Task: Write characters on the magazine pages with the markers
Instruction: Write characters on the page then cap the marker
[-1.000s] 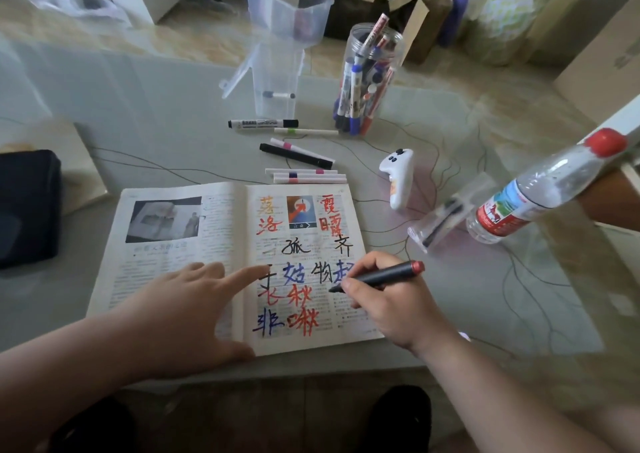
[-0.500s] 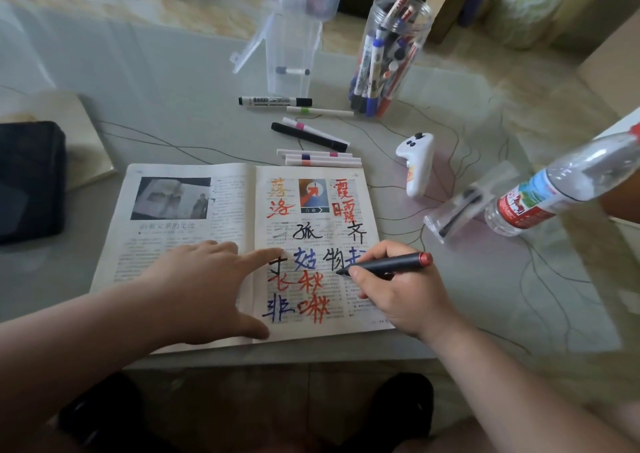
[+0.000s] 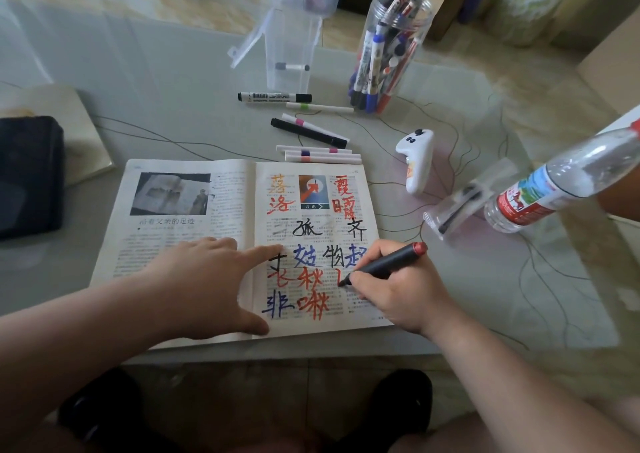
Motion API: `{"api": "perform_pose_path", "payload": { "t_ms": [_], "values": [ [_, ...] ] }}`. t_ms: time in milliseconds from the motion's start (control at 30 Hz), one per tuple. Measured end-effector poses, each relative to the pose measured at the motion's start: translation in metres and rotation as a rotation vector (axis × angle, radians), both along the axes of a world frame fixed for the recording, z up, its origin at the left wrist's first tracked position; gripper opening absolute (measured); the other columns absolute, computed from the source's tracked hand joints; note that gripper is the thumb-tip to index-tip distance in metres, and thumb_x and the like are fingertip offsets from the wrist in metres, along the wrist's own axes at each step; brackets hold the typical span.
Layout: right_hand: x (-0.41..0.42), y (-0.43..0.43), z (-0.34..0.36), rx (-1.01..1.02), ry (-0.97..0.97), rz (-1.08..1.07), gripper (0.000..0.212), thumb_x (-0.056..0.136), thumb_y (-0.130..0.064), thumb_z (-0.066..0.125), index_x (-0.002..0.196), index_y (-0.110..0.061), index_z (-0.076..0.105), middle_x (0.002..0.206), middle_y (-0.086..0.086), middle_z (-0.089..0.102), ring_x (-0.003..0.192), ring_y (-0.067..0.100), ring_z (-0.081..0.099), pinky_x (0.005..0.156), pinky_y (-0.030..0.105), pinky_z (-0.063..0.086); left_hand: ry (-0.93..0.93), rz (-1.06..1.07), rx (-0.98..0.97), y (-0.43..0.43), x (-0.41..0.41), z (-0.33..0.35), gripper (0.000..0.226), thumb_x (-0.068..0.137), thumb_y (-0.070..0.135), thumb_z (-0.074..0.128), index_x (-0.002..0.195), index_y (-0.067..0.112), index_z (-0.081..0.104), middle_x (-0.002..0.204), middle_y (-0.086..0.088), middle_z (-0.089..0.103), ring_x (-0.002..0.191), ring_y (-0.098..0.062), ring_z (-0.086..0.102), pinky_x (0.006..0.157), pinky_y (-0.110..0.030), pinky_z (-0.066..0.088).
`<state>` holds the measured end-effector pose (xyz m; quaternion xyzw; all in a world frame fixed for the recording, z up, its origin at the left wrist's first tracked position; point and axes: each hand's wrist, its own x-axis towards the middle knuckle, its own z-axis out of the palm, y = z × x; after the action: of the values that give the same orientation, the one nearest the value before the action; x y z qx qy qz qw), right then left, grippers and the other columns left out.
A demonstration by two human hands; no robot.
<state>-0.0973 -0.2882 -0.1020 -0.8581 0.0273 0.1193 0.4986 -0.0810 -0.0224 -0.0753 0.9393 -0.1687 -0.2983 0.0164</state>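
Right hand (image 3: 398, 296) grip curled round a black marker (image 3: 384, 262). Its long axis runs diagonally, red end far-right, tip down near-left on the right page of the open magazine (image 3: 145, 244), beside red characters. Left hand (image 3: 204, 279) grip wide, fingers spread flat across the fold. Magazine's near edge sits close to the tabletop (image 3: 156, 81) near edge. Loose markers (image 3: 317, 152) lie just past its far edge; bare tabletop to its right.

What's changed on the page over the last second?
The right hand moved the marker down a row, and a new red stroke appeared there. Its grip is unchanged; the left hand still presses the magazine flat.
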Motion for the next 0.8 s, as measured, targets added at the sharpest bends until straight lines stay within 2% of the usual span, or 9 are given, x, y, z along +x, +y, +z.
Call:
{"api": "perform_pose_path", "payload": {
  "t_ms": [67,133,367,500,533,667,733,800],
  "values": [
    [0.0001,-0.0012,-0.0014,0.039,-0.005,-0.022,0.015,0.073,-0.034,0.078,0.077,-0.024,0.069,0.072,0.002,0.072,0.072,0.023,0.072,0.065,0.047,0.061,0.0,-0.001,0.002,-0.0006,0.0003,0.0002,0.11,0.064,0.092,0.056,0.148,0.061,-0.007,0.101,0.016,0.036,0.111,-0.014,0.049,0.09,-0.031,0.048],
    [-0.0007,-0.0031,-0.0035,0.061,-0.018,-0.015,0.013,0.074,-0.039,0.076,0.08,-0.029,0.069,0.077,0.005,0.073,0.077,0.028,0.073,0.07,0.055,0.061,0.004,-0.001,0.003,-0.0015,0.0004,0.0004,0.11,0.064,0.091,0.057,0.149,0.06,-0.007,0.101,0.016,0.035,0.113,-0.014,0.049,0.09,-0.031,0.047],
    [-0.0015,-0.0019,-0.0048,0.004,-0.057,-0.016,0.01,0.08,-0.026,0.079,0.079,-0.024,0.069,0.074,0.0,0.073,0.073,0.023,0.073,0.066,0.048,0.061,0.002,0.0,-0.003,-0.0008,0.0008,-0.0005,0.11,0.063,0.091,0.057,0.148,0.06,-0.006,0.102,0.016,0.036,0.115,-0.014,0.05,0.094,-0.033,0.048],
    [-0.0028,-0.0012,-0.0015,0.016,-0.046,0.039,0.011,0.082,-0.018,0.082,0.079,-0.018,0.072,0.07,-0.002,0.072,0.066,0.014,0.067,0.057,0.032,0.054,0.004,0.004,-0.008,-0.0009,0.0008,-0.0012,0.11,0.063,0.09,0.058,0.148,0.061,-0.006,0.102,0.017,0.035,0.114,-0.014,0.05,0.094,-0.033,0.049],
    [-0.0031,-0.0008,-0.0004,0.02,-0.039,0.058,0.01,0.082,-0.017,0.082,0.08,-0.018,0.073,0.071,-0.003,0.072,0.067,0.014,0.067,0.057,0.031,0.054,0.003,0.005,-0.011,-0.0008,0.0008,-0.0014,0.11,0.063,0.091,0.058,0.148,0.061,-0.006,0.102,0.018,0.035,0.113,-0.013,0.049,0.093,-0.033,0.049],
    [-0.0011,-0.004,0.0011,0.04,-0.066,0.01,0.01,0.083,-0.021,0.078,0.079,-0.023,0.07,0.074,0.005,0.072,0.071,0.026,0.071,0.062,0.043,0.059,-0.005,0.005,-0.012,0.0002,0.0001,-0.0019,0.111,0.062,0.091,0.057,0.147,0.062,-0.007,0.1,0.017,0.035,0.114,-0.013,0.05,0.092,-0.033,0.049],
    [0.0007,-0.0064,0.0003,0.014,-0.083,-0.033,0.012,0.084,-0.019,0.076,0.077,-0.023,0.066,0.072,0.006,0.071,0.069,0.028,0.072,0.063,0.051,0.059,-0.004,0.006,-0.01,0.0005,0.0,-0.0021,0.111,0.062,0.092,0.057,0.147,0.062,-0.007,0.1,0.017,0.035,0.114,-0.014,0.05,0.092,-0.033,0.049],
    [0.0009,-0.0062,0.0002,0.002,-0.078,-0.047,0.011,0.081,-0.026,0.075,0.077,-0.024,0.065,0.072,0.005,0.071,0.068,0.028,0.072,0.063,0.055,0.058,-0.002,0.007,-0.007,0.0003,0.0002,-0.002,0.111,0.062,0.092,0.057,0.147,0.062,-0.007,0.101,0.017,0.035,0.115,-0.014,0.05,0.093,-0.033,0.048]
  ]
}}
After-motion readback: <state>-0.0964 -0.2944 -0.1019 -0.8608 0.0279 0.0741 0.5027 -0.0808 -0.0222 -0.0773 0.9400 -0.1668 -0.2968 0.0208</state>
